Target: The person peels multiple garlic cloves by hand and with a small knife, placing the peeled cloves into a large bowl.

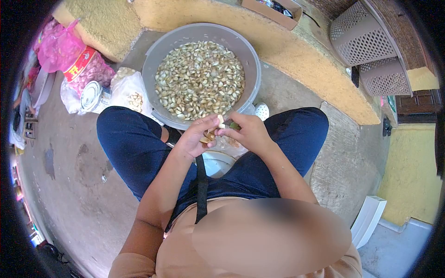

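A pale clove (221, 121) is pinched between the two hands, just above the near rim of a grey basin (150, 69). The left hand (192, 139) is curled shut on it from below, and a few brownish pieces (206, 137) are kept in its palm. Whether these are skins or more cloves cannot be told. The right hand (252, 132) is closed on the clove from the other side, its fingertips touching those of the left. Something dark and greenish (234, 125) shows at the right fingers. It may be a small blade, but this cannot be made out.

The basin is set on the floor (83, 185) just ahead of the knees and is nearly filled with a heap of cloves (199, 78). A white bowl (218, 163) is partly seen below the hands, between the thighs. Beside the left knee lie a clear bag (132, 95) and a can (91, 96), with a pink net sack (62, 46) further off.

Several risks can be judged from this:
- **Dropped clove:** it is held by fingertips alone, so it could slip and land on the floor rather than in the basin or the bowl.
- **Spilled pieces:** if the left palm is opened, the loose pieces could fall into the heap and get mixed with it.
- **Cut thumb:** if the dark thing is a blade, the left thumb is close enough to be nicked by a slip.
- **Shoved basin:** it stands close against the legs, so a shift of a knee could move it.
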The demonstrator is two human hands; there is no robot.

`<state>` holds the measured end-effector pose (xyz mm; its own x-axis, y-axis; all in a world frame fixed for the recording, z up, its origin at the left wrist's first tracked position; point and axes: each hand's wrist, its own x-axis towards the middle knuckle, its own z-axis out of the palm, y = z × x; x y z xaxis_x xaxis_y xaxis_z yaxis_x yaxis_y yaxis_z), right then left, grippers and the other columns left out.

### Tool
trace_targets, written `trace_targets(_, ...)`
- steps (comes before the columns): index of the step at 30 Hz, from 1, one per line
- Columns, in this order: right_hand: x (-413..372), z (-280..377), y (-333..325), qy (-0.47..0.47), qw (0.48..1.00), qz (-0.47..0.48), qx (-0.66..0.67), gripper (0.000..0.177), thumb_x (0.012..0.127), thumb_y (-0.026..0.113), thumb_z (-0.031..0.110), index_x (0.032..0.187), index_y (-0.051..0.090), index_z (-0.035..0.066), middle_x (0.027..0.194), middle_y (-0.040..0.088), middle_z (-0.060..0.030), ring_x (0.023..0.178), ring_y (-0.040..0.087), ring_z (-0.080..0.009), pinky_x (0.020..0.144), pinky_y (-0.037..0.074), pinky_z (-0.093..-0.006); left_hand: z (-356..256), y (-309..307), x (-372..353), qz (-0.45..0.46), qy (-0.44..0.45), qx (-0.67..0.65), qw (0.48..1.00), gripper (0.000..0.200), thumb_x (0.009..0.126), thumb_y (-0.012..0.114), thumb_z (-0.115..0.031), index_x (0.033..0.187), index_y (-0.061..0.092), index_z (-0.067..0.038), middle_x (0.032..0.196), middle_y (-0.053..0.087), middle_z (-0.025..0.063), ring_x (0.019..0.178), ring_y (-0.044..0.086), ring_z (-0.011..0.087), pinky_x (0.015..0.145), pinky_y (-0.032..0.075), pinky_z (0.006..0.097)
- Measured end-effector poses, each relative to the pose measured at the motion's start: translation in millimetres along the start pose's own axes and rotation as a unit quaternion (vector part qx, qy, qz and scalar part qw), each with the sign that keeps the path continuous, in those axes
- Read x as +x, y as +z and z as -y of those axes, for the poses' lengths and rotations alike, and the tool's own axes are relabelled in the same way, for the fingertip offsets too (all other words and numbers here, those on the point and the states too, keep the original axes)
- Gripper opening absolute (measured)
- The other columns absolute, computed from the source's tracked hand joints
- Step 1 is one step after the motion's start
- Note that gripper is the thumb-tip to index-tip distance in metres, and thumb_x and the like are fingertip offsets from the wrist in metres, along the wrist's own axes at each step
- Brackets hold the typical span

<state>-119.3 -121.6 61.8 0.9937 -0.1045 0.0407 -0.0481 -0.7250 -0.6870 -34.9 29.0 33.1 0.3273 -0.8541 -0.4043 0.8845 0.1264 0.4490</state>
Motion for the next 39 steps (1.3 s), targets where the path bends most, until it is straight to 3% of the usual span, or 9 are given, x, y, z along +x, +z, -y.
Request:
trace_targets(5,0,-4,3,-0.002,1.0,0.001,-0.007,0.045,0.072,0.055,0.05,0.071,0.048,0.005,0.059,0.052,-0.0141,0.058,0.054,-0.0329,0.05,0.041,-0.0396,4,-2,2,-0.015,-0.011,-0.026,0.999,0.02,0.08,0.055,-0.019,0.093,0.052,-0.004,0.071,0.049,0.0011,0.059,0.047,0.0064,0.035,0.034,0.0156)
trace_targets(8,-1,-8,4,-0.022,1.0,0.003,-0.019,0.034,0.071,0.063,0.036,0.082,0.054,0.005,0.057,0.052,-0.0135,0.055,0.055,-0.0285,0.049,0.041,-0.034,6,-2,5,0.005,-0.025,-0.054,0.998,0.019,0.081,0.055,-0.02,0.092,0.052,-0.005,0.071,0.048,0.0009,0.06,0.047,0.0066,0.036,0.033,0.0154)
trace_targets(11,0,-6,1,-0.02,0.999,0.02,-0.022,0.04,0.076,0.051,0.046,0.076,0.049,0.005,0.062,0.054,-0.0138,0.06,0.055,-0.033,0.051,0.041,-0.0412,8,-8,8,0.048,-0.044,-0.079,0.995,0.017,0.081,0.054,-0.02,0.09,0.051,-0.006,0.071,0.048,0.0005,0.06,0.046,0.0063,0.036,0.033,0.0152)
trace_targets(20,-1,-11,12,-0.032,0.994,-0.029,-0.096,0.034,0.077,0.052,0.04,0.076,0.05,0.006,0.06,0.054,-0.0118,0.056,0.055,-0.0304,0.049,0.042,-0.0392,22,2,14,-0.07,0.041,-0.061,0.995,0.015,0.081,0.055,-0.022,0.091,0.052,-0.011,0.07,0.048,-0.0038,0.06,0.045,0.004,0.041,0.032,0.0171)
trace_targets(23,-2,-10,18,-0.043,0.994,-0.062,-0.076,0.035,0.077,0.053,0.039,0.075,0.049,0.005,0.059,0.054,-0.0125,0.055,0.055,-0.0305,0.048,0.042,-0.039,29,2,17,-0.087,0.05,-0.113,0.988,0.013,0.08,0.057,-0.022,0.089,0.052,-0.014,0.071,0.048,-0.0049,0.062,0.044,0.004,0.041,0.032,0.0172)
trace_targets(29,-2,-11,11,0.038,0.998,-0.045,-0.014,0.036,0.075,0.058,0.039,0.084,0.053,0.004,0.062,0.055,-0.0125,0.057,0.056,-0.028,0.05,0.043,-0.036,22,0,18,-0.063,0.024,-0.136,0.988,0.012,0.081,0.056,-0.022,0.089,0.052,-0.014,0.074,0.047,-0.0051,0.062,0.044,0.0042,0.042,0.032,0.0166)
trace_targets(32,-3,-21,10,0.068,0.979,-0.113,0.158,0.035,0.074,0.062,0.032,0.093,0.055,0.004,0.068,0.056,-0.0122,0.064,0.057,-0.0242,0.057,0.044,-0.0326,20,-1,18,-0.042,0.025,-0.111,0.993,0.015,0.081,0.056,-0.023,0.091,0.052,-0.013,0.072,0.047,-0.0042,0.062,0.044,0.0043,0.041,0.033,0.0163)
trace_targets(35,2,-29,8,0.065,0.955,-0.07,0.281,0.033,0.073,0.063,0.024,0.097,0.055,0.003,0.08,0.057,-0.0118,0.076,0.056,-0.0216,0.067,0.043,-0.03,21,-6,20,-0.033,0.023,-0.026,0.999,0.026,0.082,0.054,-0.025,0.102,0.051,-0.01,0.076,0.049,-0.0033,0.06,0.043,0.0032,0.037,0.032,0.0132)
trace_targets(39,2,-22,3,0.006,0.973,-0.002,0.229,0.032,0.073,0.062,0.023,0.099,0.056,0.005,0.089,0.056,-0.0109,0.083,0.054,-0.0215,0.073,0.041,-0.0289,18,-2,18,-0.039,-0.013,-0.022,0.999,0.021,0.081,0.056,-0.024,0.095,0.053,-0.009,0.073,0.048,-0.0027,0.061,0.044,0.0048,0.039,0.034,0.0164)
